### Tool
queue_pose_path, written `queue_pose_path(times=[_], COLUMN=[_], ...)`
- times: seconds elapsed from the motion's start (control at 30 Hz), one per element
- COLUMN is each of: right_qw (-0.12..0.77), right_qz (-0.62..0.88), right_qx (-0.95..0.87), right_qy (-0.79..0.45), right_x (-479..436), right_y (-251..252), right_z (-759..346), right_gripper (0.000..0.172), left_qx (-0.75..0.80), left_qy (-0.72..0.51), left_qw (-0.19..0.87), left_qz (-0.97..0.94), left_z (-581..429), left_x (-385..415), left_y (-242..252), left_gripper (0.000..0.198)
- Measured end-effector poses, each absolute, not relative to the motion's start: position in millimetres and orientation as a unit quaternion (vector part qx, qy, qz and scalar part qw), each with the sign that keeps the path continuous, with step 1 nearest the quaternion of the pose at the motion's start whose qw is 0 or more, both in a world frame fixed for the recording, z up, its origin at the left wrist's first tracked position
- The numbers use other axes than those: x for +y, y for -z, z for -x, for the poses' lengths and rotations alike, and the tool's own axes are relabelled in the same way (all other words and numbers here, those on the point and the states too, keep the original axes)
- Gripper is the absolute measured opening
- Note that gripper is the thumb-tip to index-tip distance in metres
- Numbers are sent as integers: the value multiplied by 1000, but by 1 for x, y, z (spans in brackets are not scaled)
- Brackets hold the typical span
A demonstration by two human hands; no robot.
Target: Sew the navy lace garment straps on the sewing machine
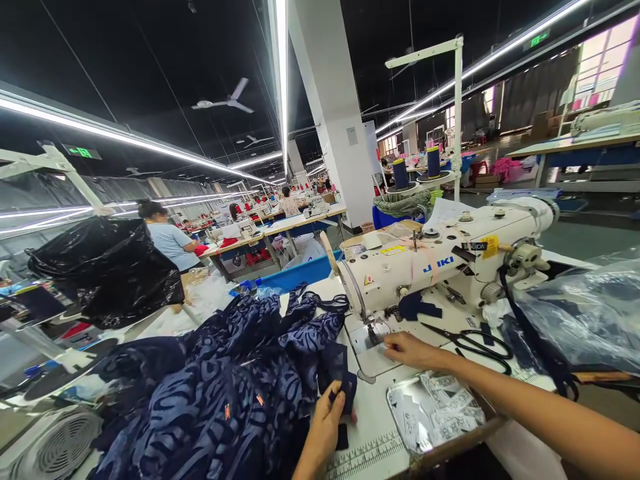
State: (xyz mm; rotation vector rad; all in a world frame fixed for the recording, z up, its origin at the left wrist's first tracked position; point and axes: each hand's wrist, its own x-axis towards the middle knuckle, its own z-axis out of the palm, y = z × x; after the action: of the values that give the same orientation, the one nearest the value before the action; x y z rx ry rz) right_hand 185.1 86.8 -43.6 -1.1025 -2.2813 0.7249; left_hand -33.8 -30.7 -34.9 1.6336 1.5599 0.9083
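My left hand (326, 419) is closed on a dark navy fabric strip (336, 365), at the right edge of a heap of blue patterned garments (220, 390). My right hand (407, 351) has its fingers curled together beside the needle and presser foot (371, 335) of a white sewing machine (387, 275). Whatever those fingers may pinch is hidden. Black-handled scissors (483, 345) lie behind my right wrist. Below my right forearm sits a metal tray (395, 400) of white printed labels (453, 407).
Thread cones (401, 175) stand behind the machine. A clear plastic bag (590, 313) lies at the right, and a black plastic bag (107, 267) hangs over a stand at the left. Another person (173, 237) works beyond it. A pillar (333, 113) rises behind.
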Motion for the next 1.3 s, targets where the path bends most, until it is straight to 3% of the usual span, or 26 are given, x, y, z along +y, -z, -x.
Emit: queue_pose_path(times=[0.13,0.23,0.73,1.2,1.3], right_qw=[293,311,312,343,349], right_qz=[458,454,322,295,290], right_qx=[-808,-800,-683,-610,-605], right_qy=[-228,-241,-576,-650,-654], right_x=[80,67,46,34,34], right_y=[41,35,10,0,0], right_z=[-222,-219,-106,-109,-109], right_gripper=[10,17,20,28,28], left_qx=[499,472,498,529,535], left_qy=[-509,-560,-581,-588,-620], left_qw=[509,542,480,450,428], left_qz=[-482,-412,-428,-415,-382], left_z=[35,33,18,11,7], left_x=[-40,-40,-50,-52,-51], left_y=[43,52,38,42,47], left_gripper=[50,51,39,38,47])
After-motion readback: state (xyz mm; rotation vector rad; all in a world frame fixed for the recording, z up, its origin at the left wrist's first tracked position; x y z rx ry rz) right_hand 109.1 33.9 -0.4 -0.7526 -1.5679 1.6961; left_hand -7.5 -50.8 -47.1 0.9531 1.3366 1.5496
